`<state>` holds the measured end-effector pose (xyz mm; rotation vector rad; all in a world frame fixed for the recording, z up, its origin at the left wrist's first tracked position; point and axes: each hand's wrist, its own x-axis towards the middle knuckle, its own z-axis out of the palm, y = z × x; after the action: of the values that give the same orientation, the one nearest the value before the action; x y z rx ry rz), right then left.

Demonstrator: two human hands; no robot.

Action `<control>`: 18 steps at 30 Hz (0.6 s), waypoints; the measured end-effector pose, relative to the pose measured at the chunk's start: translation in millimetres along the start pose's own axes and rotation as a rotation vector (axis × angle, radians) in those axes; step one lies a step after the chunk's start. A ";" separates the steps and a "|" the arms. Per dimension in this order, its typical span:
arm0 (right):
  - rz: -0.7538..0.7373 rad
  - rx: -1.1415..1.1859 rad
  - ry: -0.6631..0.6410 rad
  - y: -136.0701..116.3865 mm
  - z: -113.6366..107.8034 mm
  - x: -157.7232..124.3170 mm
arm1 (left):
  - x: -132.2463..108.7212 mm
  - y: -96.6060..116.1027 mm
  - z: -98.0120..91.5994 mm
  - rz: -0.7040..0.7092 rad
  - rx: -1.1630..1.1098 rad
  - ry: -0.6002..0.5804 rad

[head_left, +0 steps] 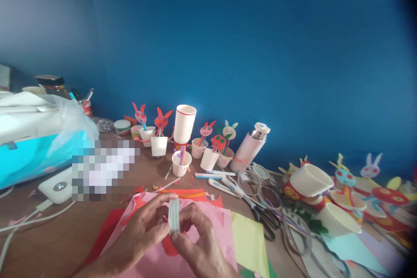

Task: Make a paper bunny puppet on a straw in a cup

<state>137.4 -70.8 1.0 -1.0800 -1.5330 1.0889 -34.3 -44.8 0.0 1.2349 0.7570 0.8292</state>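
**Left hand:** bare left hand (138,236) at the near edge of the surface, raised over the paper, just left of the strip.

**Right hand:** bare right hand (198,243) just right of the left hand, also raised over the paper, knuckles toward the far side.

**Fingers:** fingers (159,208) of both hands close together, clamped from either side on the strip.

**Held thing:** narrow white paper strip (173,215), upright between the two hands, near the middle of the paper pile.

**Behind the hands:** red paper cutout (170,246), mostly hidden; whether joined to the strip or only behind it, impossible to tell.

**Paper underneath:** pink paper sheet (213,243) directly below the hands, red paper sheet (104,234) to its left, pale yellow paper sheet (249,243) to its right, orange paper scraps (182,192) at its far edge.

**Surface:** brown wooden surface (29,252) under everything.

**Near left:** white power bank (55,186) with white cables (26,223).

**Far left:** turquoise box (29,160) in a clear plastic bag, dark-lidded glass jar (54,87) behind it.

**Far row:** stack of white paper cups (184,124), paper rabbit figures (140,116) on sticks in white cups, pale pink vacuum flask (248,150).

**Right:** black-handled scissors (265,221) beside the yellow sheet, paper-cup craft figures (309,180), pale blue paper sheet (352,247).

**Backdrop:** deep blue wall (228,43).

**Obscured:** pixelated patch (104,169) beyond the hands, contents unreadable.
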 end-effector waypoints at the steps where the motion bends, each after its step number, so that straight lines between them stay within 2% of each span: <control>1: -0.003 0.001 -0.007 -1.6 -0.7 -0.5 | -0.2 -2.0 0.1 0.000 -0.002 0.008; 9: -0.003 -0.032 0.012 -1.2 -2.7 -4.0 | 0.9 -14.1 2.6 -0.014 0.113 0.108; 18: 0.067 -0.078 0.029 -1.0 -1.5 -3.3 | -0.9 -13.3 9.5 0.031 0.121 0.034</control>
<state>139.2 -74.0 1.6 -1.2033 -1.5365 1.0619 -24.9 -52.0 -11.4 1.3458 0.8276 0.8417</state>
